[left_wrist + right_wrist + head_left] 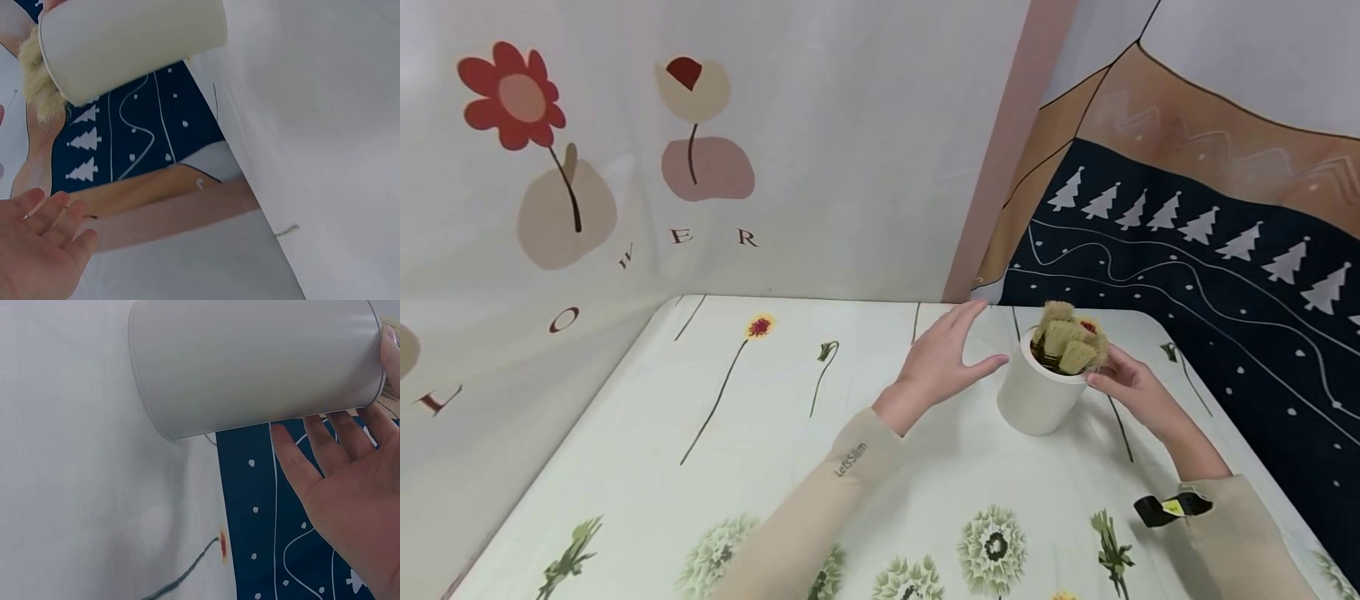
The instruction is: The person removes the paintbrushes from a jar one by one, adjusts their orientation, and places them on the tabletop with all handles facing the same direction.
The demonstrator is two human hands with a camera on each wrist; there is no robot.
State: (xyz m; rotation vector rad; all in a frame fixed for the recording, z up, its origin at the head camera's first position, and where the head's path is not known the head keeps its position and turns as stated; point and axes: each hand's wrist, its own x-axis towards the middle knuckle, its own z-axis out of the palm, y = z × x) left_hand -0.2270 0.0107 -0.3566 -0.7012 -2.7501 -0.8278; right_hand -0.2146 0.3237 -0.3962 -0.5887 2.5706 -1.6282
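Observation:
A white cylindrical pot (1036, 398) stands on the flower-printed tablecloth at the right. Tan bristly bundles (1066, 342) fill its mouth and stick up above the rim; their exact kind is unclear. My right hand (1131, 383) holds the pot near its rim from the right. In the right wrist view, the thumb (390, 356) lies at the rim and the fingers reach along the pot's side. Left of the pot, my left hand (936, 358) is held apart from it, fingers spread and thumb toward the pot. The left wrist view shows that palm (37, 250) bare.
The white tablecloth (625, 433) carries printed flowers and stems. Behind it hangs a pale cloth (850, 150) with printed flowers and letters. To the right is a dark blue cloth (1195, 275) with white trees. A black strap (1172, 508) circles the right sleeve.

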